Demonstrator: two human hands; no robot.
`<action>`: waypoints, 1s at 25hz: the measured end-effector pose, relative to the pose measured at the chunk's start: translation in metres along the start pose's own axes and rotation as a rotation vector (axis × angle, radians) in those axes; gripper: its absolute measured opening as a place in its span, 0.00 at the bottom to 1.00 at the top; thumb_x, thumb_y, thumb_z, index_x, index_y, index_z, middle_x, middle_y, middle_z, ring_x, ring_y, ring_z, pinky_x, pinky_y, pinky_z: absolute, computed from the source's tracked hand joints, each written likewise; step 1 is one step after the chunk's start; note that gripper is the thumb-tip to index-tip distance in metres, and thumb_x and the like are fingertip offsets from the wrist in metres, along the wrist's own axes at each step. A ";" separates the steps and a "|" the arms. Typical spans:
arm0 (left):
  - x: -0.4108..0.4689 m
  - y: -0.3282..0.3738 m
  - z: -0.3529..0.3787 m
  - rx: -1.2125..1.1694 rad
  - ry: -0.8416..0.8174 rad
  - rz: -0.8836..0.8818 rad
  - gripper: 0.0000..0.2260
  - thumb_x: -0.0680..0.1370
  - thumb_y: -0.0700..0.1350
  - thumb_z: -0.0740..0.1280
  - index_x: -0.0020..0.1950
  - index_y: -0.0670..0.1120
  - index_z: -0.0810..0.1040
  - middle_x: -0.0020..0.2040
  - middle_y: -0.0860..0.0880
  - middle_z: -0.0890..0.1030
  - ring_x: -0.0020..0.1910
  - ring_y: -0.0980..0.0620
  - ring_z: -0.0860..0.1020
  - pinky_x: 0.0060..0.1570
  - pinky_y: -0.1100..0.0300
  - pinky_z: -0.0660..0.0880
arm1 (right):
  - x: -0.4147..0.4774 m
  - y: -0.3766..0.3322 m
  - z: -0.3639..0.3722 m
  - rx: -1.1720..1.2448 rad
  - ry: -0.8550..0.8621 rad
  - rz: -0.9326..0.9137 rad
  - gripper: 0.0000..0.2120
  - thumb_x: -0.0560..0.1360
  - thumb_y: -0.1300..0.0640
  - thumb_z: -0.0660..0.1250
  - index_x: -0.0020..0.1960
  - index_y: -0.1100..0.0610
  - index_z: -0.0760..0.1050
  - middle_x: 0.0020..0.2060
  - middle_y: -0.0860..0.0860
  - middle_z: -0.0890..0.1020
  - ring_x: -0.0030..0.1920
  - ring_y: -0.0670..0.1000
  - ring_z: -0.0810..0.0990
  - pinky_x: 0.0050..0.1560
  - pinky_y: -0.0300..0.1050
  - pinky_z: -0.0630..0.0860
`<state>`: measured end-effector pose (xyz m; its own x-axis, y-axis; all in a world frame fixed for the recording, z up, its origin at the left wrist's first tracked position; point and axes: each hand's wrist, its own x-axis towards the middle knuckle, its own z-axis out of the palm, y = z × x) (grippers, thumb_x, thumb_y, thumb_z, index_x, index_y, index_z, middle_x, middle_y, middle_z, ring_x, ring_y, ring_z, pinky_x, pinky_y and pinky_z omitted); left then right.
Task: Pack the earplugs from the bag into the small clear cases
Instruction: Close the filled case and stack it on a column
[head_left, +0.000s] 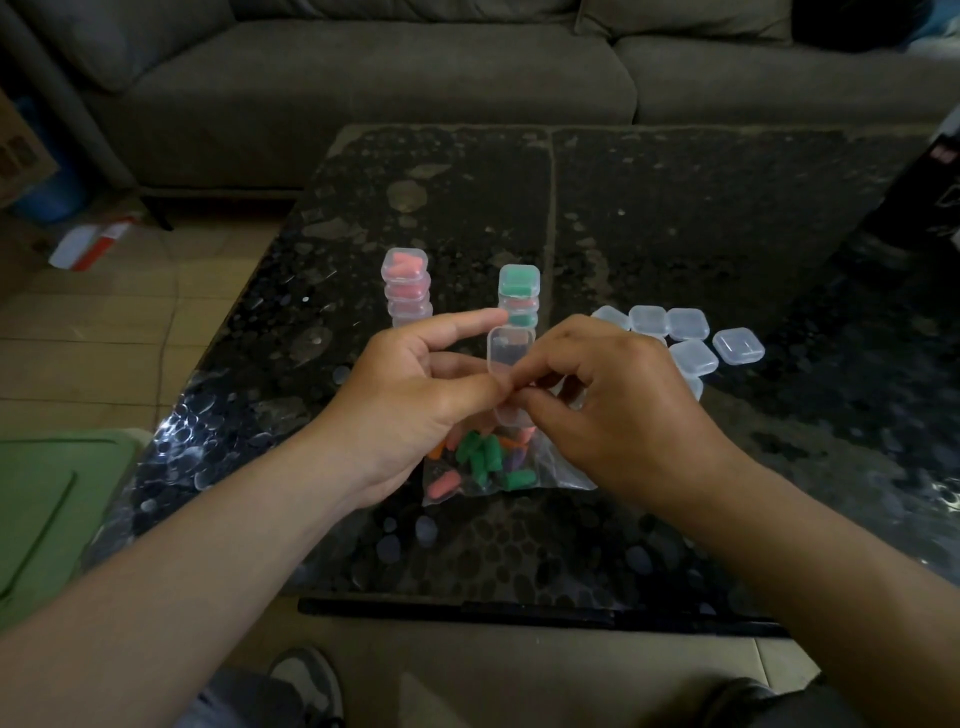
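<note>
A small clear case (510, 349) stands open above the table, its lid raised. My left hand (415, 400) holds it from the left, forefinger stretched out over it. My right hand (602, 395) pinches at the case's lower half with thumb and fingertips; whether an earplug is between them is hidden. Under both hands lies the clear bag (493, 467) with green, orange and pink earplugs. Behind stand a stack of filled cases with pink earplugs (407, 283) and a stack with green ones (518, 293).
Several empty shut cases (691, 338) lie in a group at the right on the dark patterned glass table (675, 208). A grey sofa (415, 78) runs along the back. A green lid (52, 499) sits at the left, beside the table's edge.
</note>
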<state>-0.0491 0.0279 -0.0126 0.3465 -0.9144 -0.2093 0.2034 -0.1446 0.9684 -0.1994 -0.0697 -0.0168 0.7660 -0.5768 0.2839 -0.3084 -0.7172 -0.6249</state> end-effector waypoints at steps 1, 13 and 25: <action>0.000 0.000 0.000 0.014 0.002 0.000 0.22 0.76 0.30 0.71 0.66 0.48 0.78 0.46 0.41 0.88 0.42 0.44 0.87 0.42 0.56 0.83 | 0.000 -0.001 0.000 -0.010 -0.009 0.001 0.07 0.73 0.58 0.75 0.49 0.49 0.85 0.46 0.42 0.80 0.45 0.40 0.78 0.45 0.33 0.77; 0.013 -0.003 -0.017 0.299 0.200 -0.072 0.12 0.75 0.30 0.73 0.53 0.44 0.82 0.42 0.42 0.87 0.41 0.45 0.87 0.51 0.40 0.84 | 0.008 0.009 -0.019 -0.070 -0.023 0.490 0.09 0.75 0.62 0.72 0.43 0.49 0.78 0.39 0.45 0.81 0.40 0.43 0.81 0.37 0.35 0.78; 0.014 -0.005 -0.017 0.341 0.159 -0.116 0.11 0.75 0.31 0.74 0.55 0.41 0.82 0.43 0.40 0.87 0.46 0.36 0.86 0.41 0.46 0.82 | 0.011 0.002 0.001 0.212 -0.304 0.602 0.03 0.78 0.55 0.71 0.48 0.53 0.83 0.30 0.52 0.85 0.28 0.48 0.84 0.28 0.40 0.78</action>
<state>-0.0298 0.0224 -0.0229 0.4824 -0.8182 -0.3127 -0.0566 -0.3854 0.9210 -0.1910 -0.0769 -0.0152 0.6300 -0.6922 -0.3520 -0.6351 -0.1986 -0.7464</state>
